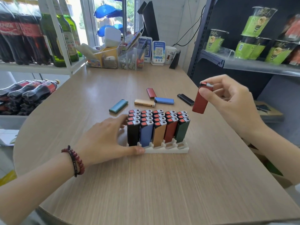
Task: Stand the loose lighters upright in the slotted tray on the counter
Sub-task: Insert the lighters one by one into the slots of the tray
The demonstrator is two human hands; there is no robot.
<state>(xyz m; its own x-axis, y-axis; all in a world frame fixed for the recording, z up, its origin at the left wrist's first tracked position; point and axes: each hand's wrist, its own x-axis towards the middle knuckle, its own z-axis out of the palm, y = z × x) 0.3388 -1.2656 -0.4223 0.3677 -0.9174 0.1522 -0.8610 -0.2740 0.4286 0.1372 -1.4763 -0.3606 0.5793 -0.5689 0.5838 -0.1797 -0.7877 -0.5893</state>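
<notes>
Red lighter [200,101], pinched by right hand [230,101], should enter tray [168,150] plumb at empty centre-frame slot; left hand [103,137], flat, braces tray.

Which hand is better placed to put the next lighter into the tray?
Right. The right hand pinches a red lighter, roughly upright, near the right end of the tray, where two front slots stand empty. The left hand lies against the tray's left side, holding no lighter.

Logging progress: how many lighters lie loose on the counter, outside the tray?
5, beyond the tray: teal lighter leftmost, gold lighter, red lighter, blue lighter, black lighter rightmost. The right hand holds a sixth lighter; none seems hidden.
</notes>
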